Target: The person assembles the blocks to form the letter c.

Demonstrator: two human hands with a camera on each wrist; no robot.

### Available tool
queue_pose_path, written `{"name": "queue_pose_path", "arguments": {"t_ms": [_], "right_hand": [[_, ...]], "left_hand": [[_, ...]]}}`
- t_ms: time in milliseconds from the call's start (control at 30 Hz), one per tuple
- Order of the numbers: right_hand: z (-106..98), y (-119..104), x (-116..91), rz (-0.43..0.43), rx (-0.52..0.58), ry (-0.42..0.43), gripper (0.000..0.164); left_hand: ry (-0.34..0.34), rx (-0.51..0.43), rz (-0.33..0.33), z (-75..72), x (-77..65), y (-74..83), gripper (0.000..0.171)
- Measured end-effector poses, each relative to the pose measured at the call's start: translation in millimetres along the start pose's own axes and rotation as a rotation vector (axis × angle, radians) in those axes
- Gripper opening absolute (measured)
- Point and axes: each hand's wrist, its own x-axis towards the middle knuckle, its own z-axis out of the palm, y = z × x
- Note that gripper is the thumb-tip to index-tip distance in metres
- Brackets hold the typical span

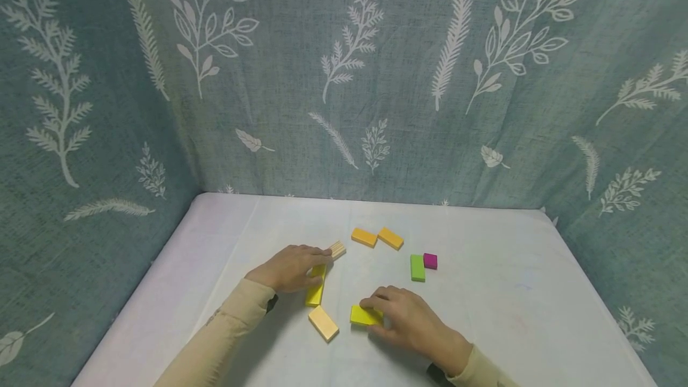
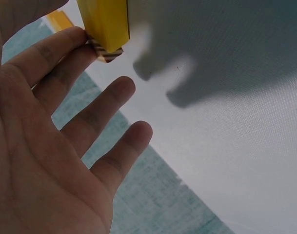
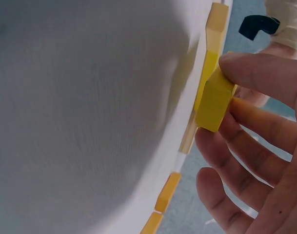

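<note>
In the head view, my left hand [image 1: 292,269] holds a yellow block [image 1: 315,292] lying on the white table, thumb along its side and fingertips at its far end. The left wrist view shows that block [image 2: 107,24] by the forefinger, the last two fingers spread apart. A pale striped block [image 1: 337,249] sits at its far end, partly under the fingertips. My right hand [image 1: 405,318] pinches a second yellow block [image 1: 365,315] between thumb and fingers; the right wrist view shows this block [image 3: 216,102] near end-on. A plain pale wood block [image 1: 323,323] lies between the hands, nearer me.
Two orange blocks [image 1: 364,237] lie near each other farther back. Right of them are a green block [image 1: 417,268] and a small magenta block [image 1: 430,261], side by side. A leaf-patterned teal curtain [image 1: 290,76] rises along the back and sides of the white table [image 1: 510,291].
</note>
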Motion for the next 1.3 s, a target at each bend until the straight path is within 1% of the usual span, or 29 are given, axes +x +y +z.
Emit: {"name": "queue_pose_path", "arguments": {"t_ms": [100,300,367,467,567,667,767,900,1133,1300], "right_hand": [[2,-2,1,-0.007,0.008,-0.026,0.036],[7,-5,0,-0.044,0.016,-0.023,0.036],[9,-7,-1,-0.051,0.017,-0.034,0.035],[10,-9,0,-0.04,0.016,-0.077,0.036],[9,-10,1,-0.001,0.019,-0.134,0.036],[9,-10,1,0.023,0.025,-0.163,0.037],[10,-11,1,0.026,0.033,-0.163,0.037],[12,-12,0,0.014,0.037,-0.151,0.037],[14,-19,-1,-0.012,0.038,-0.155,0.036],[16,-23,1,-0.006,0.037,-0.159,0.037]], "left_hand": [[-0.004,0.0,-0.007,-0.3,0.1,0.5,0.047],[-0.007,-0.007,-0.022,0.3,1.2,0.8,0.047],[-0.006,-0.007,-0.023,0.7,1.8,0.9,0.047],[-0.005,-0.007,-0.017,0.9,2.3,0.6,0.047],[0.001,-0.011,-0.007,0.8,2.1,0.4,0.047],[0.005,-0.013,-0.002,0.6,1.6,0.5,0.047],[0.004,-0.015,0.001,0.3,1.4,0.6,0.047],[0.009,-0.011,0.009,-0.1,0.8,0.3,0.047],[0.023,-0.009,0.03,-0.7,-0.3,-1.5,0.045],[0.033,-0.01,0.044,-0.5,-0.5,-2.3,0.045]]}}
